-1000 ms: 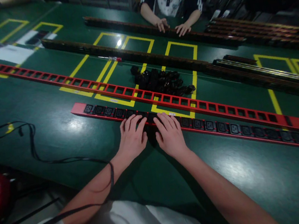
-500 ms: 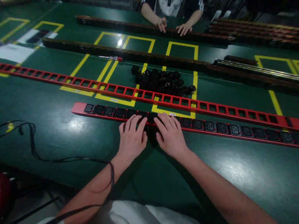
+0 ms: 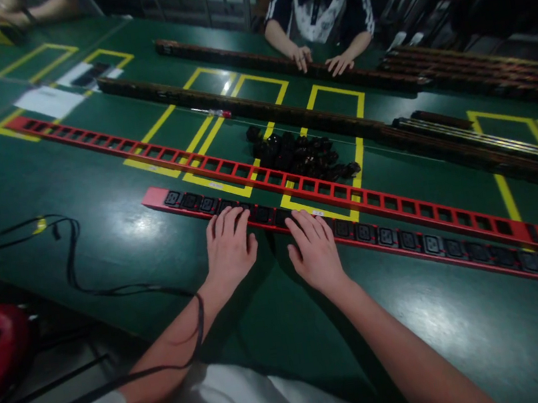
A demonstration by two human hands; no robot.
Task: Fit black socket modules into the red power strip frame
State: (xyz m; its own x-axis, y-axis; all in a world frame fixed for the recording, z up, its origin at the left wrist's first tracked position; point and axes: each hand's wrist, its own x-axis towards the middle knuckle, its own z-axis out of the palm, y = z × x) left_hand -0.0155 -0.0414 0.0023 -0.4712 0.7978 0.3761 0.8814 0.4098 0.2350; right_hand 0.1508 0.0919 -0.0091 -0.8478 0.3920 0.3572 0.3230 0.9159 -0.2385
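A long red power strip (image 3: 386, 236) fitted with black sockets lies slantwise on the green table in front of me. My left hand (image 3: 228, 241) rests its fingertips on the sockets toward the strip's left end, fingers stretched out. Further right along the same strip, the spread fingers of my right hand (image 3: 313, 245) touch the sockets. Just beyond lies a second red strip (image 3: 224, 169), a frame with a row of open slots. Behind that is a pile of black sockets (image 3: 302, 149), too dark to make out singly.
Dark long rails (image 3: 234, 102) cross the table, with a screwdriver (image 3: 212, 112) beside one. A co-worker's hands (image 3: 340, 63) touch a farther rail. White paper (image 3: 52, 101) lies at the back left. A black cord (image 3: 130, 289) runs across my left arm.
My hands have moved apart along the socket strip, the left one shifting leftward. The whole view has shifted slightly, so the table appears a little lower and to the right.
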